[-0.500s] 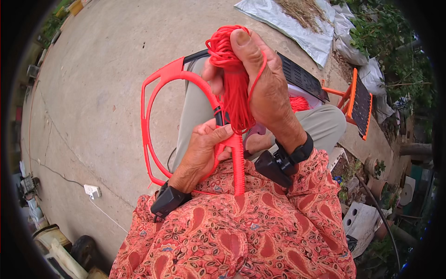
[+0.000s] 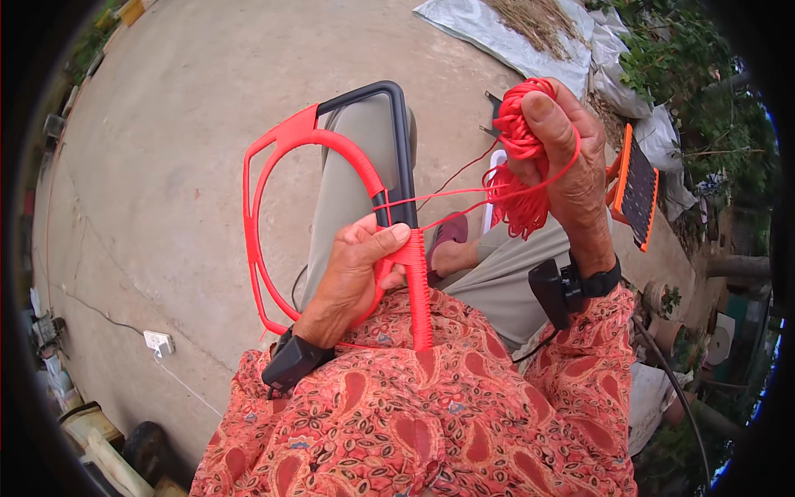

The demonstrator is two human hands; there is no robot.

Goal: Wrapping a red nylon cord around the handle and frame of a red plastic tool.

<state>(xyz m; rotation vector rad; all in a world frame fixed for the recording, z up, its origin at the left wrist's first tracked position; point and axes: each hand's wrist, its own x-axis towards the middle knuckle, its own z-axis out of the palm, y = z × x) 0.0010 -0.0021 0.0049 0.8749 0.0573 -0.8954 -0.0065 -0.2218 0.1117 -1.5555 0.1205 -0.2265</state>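
from my remote seat i look down over the wearer's lap and see the left hand [image 2: 354,277] wrapped shut around the frame [image 2: 331,149], a looped bar that is black where bare and red where cord has been wound round it; the thumb lies across the wound upright part just where the red wrapping meets the black section. the frame rests tilted over the left thigh, its lower end running down against the patterned orange shirt [image 2: 431,414]. the right hand [image 2: 567,166] is raised higher and off to the right, well apart from the frame, fingers closed on a bundle of red cord [image 2: 520,153], with the thumb pressed on top of the ball and loose loops hanging below the palm. two or three strands of that cord run taut from the bundle leftward to the frame, meeting it near the left thumb. each wrist wears a black strap with a small black box. under the knees i see grey trousers and a sandalled foot [image 2: 447,236] on bare concrete. to the right stands an orange-framed panel [image 2: 636,189] with a dark face, and beyond it a grey sheet [image 2: 497,33] with dry grass on it. a white socket block [image 2: 157,341] lies on the ground at lower left.
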